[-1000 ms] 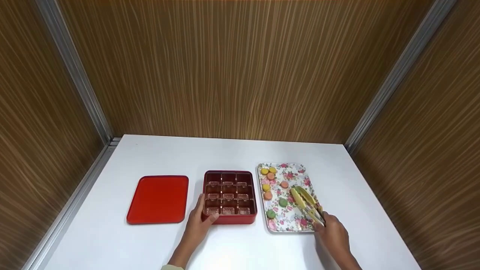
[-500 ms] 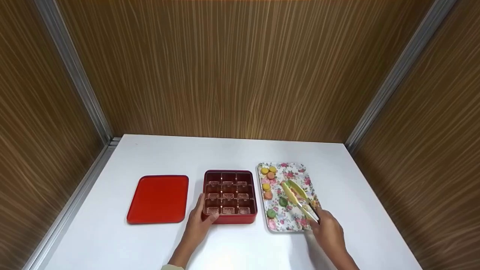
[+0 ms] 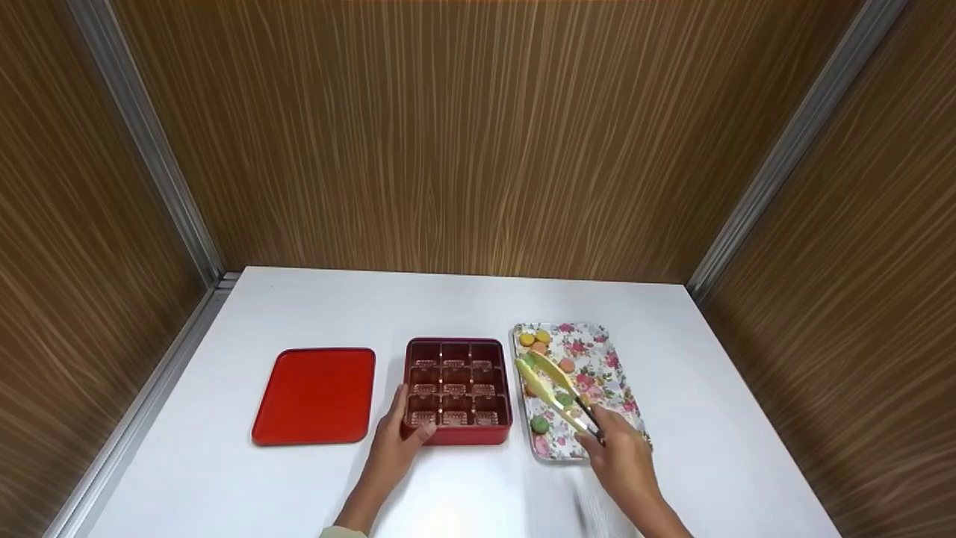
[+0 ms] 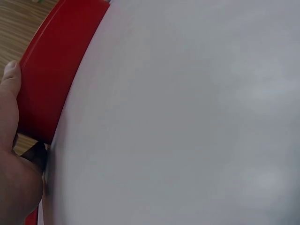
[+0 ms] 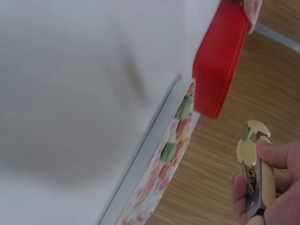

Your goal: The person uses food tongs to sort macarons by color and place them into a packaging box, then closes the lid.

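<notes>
My left hand (image 3: 393, 441) grips the near left corner of a red box (image 3: 470, 435), thumb over the front wall. A dark tray insert (image 3: 455, 379) with square compartments lines the box. In my right hand (image 3: 621, 452) are yellow-tipped tongs (image 3: 549, 388), raised over the left part of a floral tray (image 3: 609, 385). Between the tong tips is a green macaron (image 5: 246, 132), clear of the tray in the right wrist view. Yellow macarons (image 3: 543, 337), an orange macaron (image 3: 567, 365) and a green macaron (image 3: 539, 424) lie on the tray; the tongs partly hide others.
A flat red lid (image 3: 317, 396) lies left of the box on the white table (image 3: 448, 306). Wood-patterned walls (image 3: 463, 134) with metal corner posts (image 3: 149, 134) surround the table on the back and sides.
My right hand has moved left, carrying the tongs and the green macaron from the tray's right side to its left edge. My left hand stays at the box.
</notes>
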`<state>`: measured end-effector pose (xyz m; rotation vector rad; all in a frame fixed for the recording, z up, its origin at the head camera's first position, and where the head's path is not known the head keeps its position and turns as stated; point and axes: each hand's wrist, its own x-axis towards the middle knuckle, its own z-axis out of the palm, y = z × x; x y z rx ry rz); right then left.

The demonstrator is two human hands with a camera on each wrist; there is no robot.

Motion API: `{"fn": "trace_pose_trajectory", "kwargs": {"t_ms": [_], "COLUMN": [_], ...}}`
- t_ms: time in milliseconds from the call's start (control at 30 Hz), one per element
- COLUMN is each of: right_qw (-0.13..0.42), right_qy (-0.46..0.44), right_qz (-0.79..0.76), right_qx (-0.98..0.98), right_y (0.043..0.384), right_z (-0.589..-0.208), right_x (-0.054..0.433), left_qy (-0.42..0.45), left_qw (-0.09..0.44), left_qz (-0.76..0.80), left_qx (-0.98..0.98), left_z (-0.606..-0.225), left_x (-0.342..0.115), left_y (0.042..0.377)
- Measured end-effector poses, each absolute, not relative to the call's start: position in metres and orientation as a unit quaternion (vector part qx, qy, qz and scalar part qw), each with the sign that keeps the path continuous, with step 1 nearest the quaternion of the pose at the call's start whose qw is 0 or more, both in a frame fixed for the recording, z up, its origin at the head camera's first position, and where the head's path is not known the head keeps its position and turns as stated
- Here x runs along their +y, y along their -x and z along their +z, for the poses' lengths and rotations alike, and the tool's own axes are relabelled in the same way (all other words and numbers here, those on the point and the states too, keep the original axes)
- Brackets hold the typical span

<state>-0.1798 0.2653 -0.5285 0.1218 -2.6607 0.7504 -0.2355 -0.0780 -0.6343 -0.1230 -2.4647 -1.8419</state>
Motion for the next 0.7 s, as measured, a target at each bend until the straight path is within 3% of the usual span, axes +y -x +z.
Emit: {"fn": "trace_pose_trajectory", "kwargs": {"t_ms": [333, 700], "right_qw": [0.197, 0.16], "right_qy": [-0.097, -0.15], "right_qz": [0.264, 0.267], "right_qx": [-0.939, -0.938], "right_y": [0.182, 0.18], "right_z": [-0.533, -0.543], "right_x": [0.225, 0.193], "left_qy": [0.041, 0.034], "left_qw": [0.027, 0.029], "left_qz": [-0.614, -0.607], "left_qx": [-0.788, -0.793], "left_z": [-0.635, -0.631], "left_x": [-0.078, -0.079], "left_y": [0.236, 0.233]}}
